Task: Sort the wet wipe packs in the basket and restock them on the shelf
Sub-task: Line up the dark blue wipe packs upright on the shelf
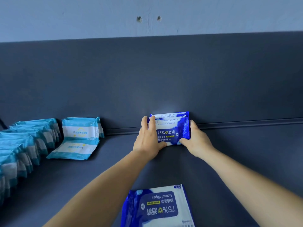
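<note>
A few dark blue alcohol wipe packs [170,128] stand upright together against the back panel of the dark shelf [237,153]. My left hand [148,138] grips their left side, fingers over the top edge and thumb at the bottom front. On the right end, my right hand [195,140] holds the stack, thumb at the bottom front corner. Another dark blue alcohol wipe pack [157,207] lies flat at the shelf's front edge, between my forearms. The basket is out of view.
At the far left, a row of several teal wipe packs [21,149] stands on the shelf. Beside it one teal pack [81,130] leans upright and another teal pack [73,149] lies flat. A grey wall rises behind the shelf's back panel.
</note>
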Demonstrator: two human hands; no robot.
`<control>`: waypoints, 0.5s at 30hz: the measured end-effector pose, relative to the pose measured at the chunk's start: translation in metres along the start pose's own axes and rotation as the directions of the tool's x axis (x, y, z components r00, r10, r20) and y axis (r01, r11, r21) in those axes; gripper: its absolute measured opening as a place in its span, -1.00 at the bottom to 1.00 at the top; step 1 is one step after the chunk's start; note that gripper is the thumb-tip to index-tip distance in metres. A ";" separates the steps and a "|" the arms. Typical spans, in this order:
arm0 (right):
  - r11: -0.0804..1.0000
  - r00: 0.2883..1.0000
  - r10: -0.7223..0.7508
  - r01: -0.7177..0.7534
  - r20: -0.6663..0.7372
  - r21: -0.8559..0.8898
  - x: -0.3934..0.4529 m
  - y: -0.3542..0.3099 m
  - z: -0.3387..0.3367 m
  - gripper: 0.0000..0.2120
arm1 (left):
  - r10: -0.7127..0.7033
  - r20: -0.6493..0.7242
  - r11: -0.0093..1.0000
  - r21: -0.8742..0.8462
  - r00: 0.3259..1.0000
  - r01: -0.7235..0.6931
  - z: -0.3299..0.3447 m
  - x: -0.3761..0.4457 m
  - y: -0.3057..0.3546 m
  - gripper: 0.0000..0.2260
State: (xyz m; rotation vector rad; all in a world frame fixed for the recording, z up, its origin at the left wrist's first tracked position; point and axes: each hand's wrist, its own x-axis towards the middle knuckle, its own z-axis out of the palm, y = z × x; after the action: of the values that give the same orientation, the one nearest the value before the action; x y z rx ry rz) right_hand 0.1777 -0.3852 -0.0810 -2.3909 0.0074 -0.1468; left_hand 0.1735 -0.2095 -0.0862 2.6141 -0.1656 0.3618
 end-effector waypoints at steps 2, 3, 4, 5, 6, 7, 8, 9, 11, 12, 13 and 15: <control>1.000 1.000 0.016 -0.016 -0.018 -0.008 0.000 0.001 0.000 -0.54 | -0.007 0.015 0.997 0.072 1.000 0.006 -0.001 0.002 0.005 -0.09; 0.999 0.999 0.023 -0.024 -0.025 -0.021 0.000 0.001 0.000 -0.55 | -0.005 0.020 0.994 0.107 1.000 0.003 -0.001 0.003 0.007 -0.08; 0.999 0.999 0.026 -0.027 -0.030 -0.037 0.000 0.001 0.000 -0.57 | -0.006 0.026 0.991 0.132 1.000 0.002 0.000 0.004 0.008 -0.07; 0.998 0.999 0.026 -0.027 -0.031 -0.052 -0.001 0.001 0.000 -0.58 | -0.009 0.033 0.989 0.149 0.999 0.004 0.000 0.003 0.008 -0.06; 0.998 0.999 0.028 -0.030 -0.027 -0.063 -0.001 0.001 0.000 -0.60 | -0.011 0.038 0.987 0.160 0.999 0.005 0.000 0.002 0.008 -0.05; 0.997 0.999 0.033 -0.034 -0.021 -0.071 -0.002 0.001 0.000 -0.62 | -0.012 0.040 0.985 0.173 0.999 0.005 -0.001 0.001 0.008 -0.05; 0.996 0.999 0.041 -0.042 -0.017 -0.076 -0.002 0.001 0.000 -0.64 | -0.013 0.039 0.983 0.183 0.999 0.005 -0.002 -0.001 0.008 -0.05; 0.996 0.999 0.049 -0.050 -0.014 -0.079 -0.002 0.001 0.000 -0.66 | -0.016 0.035 0.982 0.188 0.999 0.010 -0.003 -0.002 0.009 -0.04; 0.994 0.998 0.063 -0.064 -0.015 -0.086 -0.003 0.000 -0.001 -0.66 | -0.033 0.031 0.982 0.186 0.999 0.026 -0.006 -0.005 0.010 -0.03; 0.993 0.997 0.070 -0.071 -0.013 -0.092 -0.004 -0.001 -0.002 -0.62 | -0.039 0.034 0.983 0.181 0.999 0.032 -0.008 -0.006 0.012 -0.02; 0.992 0.997 0.077 -0.077 -0.011 -0.098 -0.006 -0.001 -0.003 -0.56 | -0.044 0.037 0.985 0.171 0.998 0.037 -0.011 -0.008 0.013 -0.02; 0.990 0.996 0.083 -0.084 -0.011 -0.109 -0.010 -0.003 -0.005 -0.43 | -0.051 0.040 0.988 0.149 0.998 0.044 -0.017 -0.014 0.016 -0.02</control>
State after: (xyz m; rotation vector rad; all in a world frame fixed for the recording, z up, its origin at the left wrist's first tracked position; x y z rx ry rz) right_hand 0.1670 -0.3861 -0.0768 -2.4946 0.1219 -0.1174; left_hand 0.1530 -0.2141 -0.0689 2.7687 -0.0938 0.3117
